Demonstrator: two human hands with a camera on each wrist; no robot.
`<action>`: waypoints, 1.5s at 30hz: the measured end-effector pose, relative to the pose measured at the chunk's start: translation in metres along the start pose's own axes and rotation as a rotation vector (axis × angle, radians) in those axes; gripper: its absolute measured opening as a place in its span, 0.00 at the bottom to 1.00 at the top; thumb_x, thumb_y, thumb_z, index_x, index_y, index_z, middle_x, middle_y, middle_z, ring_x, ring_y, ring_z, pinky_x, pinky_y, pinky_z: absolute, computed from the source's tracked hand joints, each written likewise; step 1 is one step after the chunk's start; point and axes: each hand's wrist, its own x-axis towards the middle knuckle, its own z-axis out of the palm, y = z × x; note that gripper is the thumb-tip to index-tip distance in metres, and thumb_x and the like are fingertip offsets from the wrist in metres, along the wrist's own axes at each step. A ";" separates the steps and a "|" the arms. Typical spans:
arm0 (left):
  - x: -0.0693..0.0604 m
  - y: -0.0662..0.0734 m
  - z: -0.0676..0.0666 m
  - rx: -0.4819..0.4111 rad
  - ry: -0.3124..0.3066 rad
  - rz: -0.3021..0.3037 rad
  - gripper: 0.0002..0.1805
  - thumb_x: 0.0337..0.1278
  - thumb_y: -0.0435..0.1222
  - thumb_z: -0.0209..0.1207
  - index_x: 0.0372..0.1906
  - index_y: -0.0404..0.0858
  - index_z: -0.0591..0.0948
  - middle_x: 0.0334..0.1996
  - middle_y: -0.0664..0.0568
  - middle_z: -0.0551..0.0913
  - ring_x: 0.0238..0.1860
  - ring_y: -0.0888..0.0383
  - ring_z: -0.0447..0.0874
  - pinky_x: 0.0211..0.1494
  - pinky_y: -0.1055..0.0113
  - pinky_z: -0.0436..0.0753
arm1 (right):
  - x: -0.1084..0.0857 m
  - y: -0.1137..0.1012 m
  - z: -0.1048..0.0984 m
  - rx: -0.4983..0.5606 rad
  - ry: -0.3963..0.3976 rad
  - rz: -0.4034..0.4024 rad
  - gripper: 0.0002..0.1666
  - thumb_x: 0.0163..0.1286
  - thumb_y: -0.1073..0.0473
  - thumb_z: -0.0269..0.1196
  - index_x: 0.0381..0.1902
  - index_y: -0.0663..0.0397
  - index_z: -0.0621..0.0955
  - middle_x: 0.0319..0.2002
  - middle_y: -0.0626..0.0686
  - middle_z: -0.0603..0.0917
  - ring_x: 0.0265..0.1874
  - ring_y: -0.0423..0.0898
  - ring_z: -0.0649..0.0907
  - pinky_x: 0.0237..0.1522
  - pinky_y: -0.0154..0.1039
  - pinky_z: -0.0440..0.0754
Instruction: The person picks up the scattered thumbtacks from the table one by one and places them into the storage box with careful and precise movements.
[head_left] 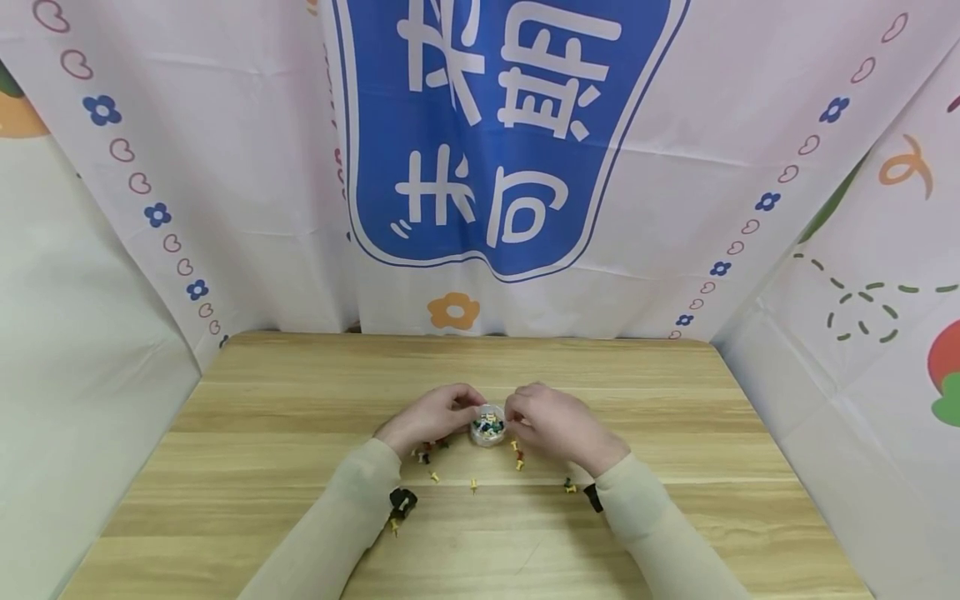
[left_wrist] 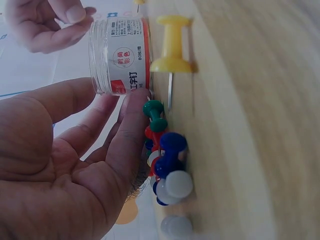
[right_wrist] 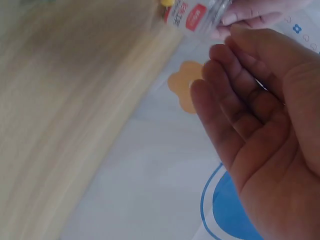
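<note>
A small clear round jar (head_left: 489, 442) holds many coloured push pins; its label shows in the left wrist view, where the jar (left_wrist: 121, 55) stands upright on the table. My left hand (head_left: 431, 417) holds it from the left, thumb and fingers bent around its wall. At the jar's right side is my right hand (head_left: 558, 421), its thumb and index fingertips close together; I see nothing between them. In the right wrist view, the right hand's (right_wrist: 265, 110) other fingers are loosely bent. Beside the left hand lie a yellow pin (left_wrist: 172, 47), a green pin (left_wrist: 155, 116) and a blue pin (left_wrist: 171, 152).
More loose pins lie on the wooden table (head_left: 262, 467): one yellow pin (head_left: 473, 485) in front of the jar, others near both wrists. A printed cloth (head_left: 300, 167) hangs behind the table's back edge and at the sides.
</note>
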 end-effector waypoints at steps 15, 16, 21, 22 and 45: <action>-0.001 0.000 0.001 -0.012 0.004 -0.008 0.12 0.89 0.41 0.66 0.63 0.43 0.90 0.61 0.47 0.91 0.52 0.54 0.86 0.50 0.64 0.83 | -0.005 0.010 0.000 0.147 -0.207 0.042 0.13 0.77 0.66 0.76 0.33 0.45 0.88 0.32 0.40 0.87 0.30 0.34 0.79 0.38 0.33 0.82; 0.000 0.000 0.000 -0.014 0.003 -0.008 0.12 0.89 0.41 0.66 0.63 0.43 0.90 0.62 0.46 0.91 0.52 0.54 0.86 0.50 0.63 0.83 | -0.005 0.010 0.001 0.153 -0.216 0.042 0.13 0.77 0.65 0.77 0.33 0.45 0.88 0.32 0.40 0.88 0.30 0.34 0.79 0.38 0.33 0.82; 0.000 0.000 0.000 -0.020 0.002 -0.011 0.12 0.89 0.42 0.66 0.63 0.43 0.90 0.62 0.46 0.91 0.51 0.54 0.86 0.48 0.63 0.83 | -0.005 0.007 0.005 0.147 -0.250 0.050 0.13 0.77 0.59 0.81 0.32 0.43 0.88 0.30 0.39 0.85 0.29 0.34 0.78 0.37 0.33 0.80; 0.000 0.000 0.000 -0.021 0.001 -0.011 0.12 0.89 0.42 0.66 0.63 0.43 0.90 0.62 0.46 0.91 0.51 0.54 0.86 0.48 0.63 0.83 | -0.005 0.007 0.006 0.145 -0.254 0.056 0.14 0.77 0.59 0.81 0.32 0.43 0.87 0.30 0.39 0.84 0.29 0.34 0.77 0.37 0.33 0.80; -0.001 0.002 0.001 -0.047 0.002 -0.011 0.12 0.90 0.39 0.65 0.64 0.40 0.89 0.60 0.45 0.91 0.54 0.55 0.87 0.57 0.62 0.87 | -0.006 0.012 0.005 0.105 -0.175 0.042 0.11 0.71 0.68 0.75 0.34 0.46 0.86 0.30 0.41 0.84 0.28 0.35 0.77 0.33 0.32 0.79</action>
